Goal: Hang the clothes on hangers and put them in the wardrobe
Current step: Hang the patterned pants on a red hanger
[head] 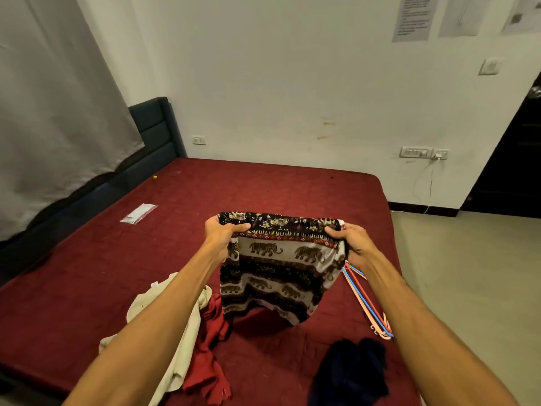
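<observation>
- Curtain [52,112], gray, hanging down the upper left of the frame.
- Dark headboard [155,127] just right of it, at the end of a big red bed [87,259] filling the middle and lower left.
- Small clear packet [138,213] flat on the bed, left of the middle, well apart from the clothes.
- Heap of cream cloth [143,306] at the lower left, partly under the left arm.
- Bunch of red cloth [210,356] just right of it, touching it.
- Bare left hand [219,235] in the middle, fingers curled tight round the top left edge of the elephant cloth [278,273].
- That elephant cloth, black and white with gold elephants, up in the air between both hands, top edge pulled flat, bottom hanging low; hard to tell whether touching the bed.
- Bare right hand [354,244] just right of the middle, thumb on top, fingers curled, gripping the top right edge of the same cloth.
- Bundle of hangers [366,300], red, blue and pink, on the bed near its right edge, below the right hand.
- Lump of dark blue cloth [351,373] at the bottom, right of the middle, near the hangers.
- Pale floor [468,273] on the right, past the bed.
- Low wall sockets [415,152] at the right, dark door [515,159] at the far right edge, papers [412,16] stuck up in the upper right corner.
</observation>
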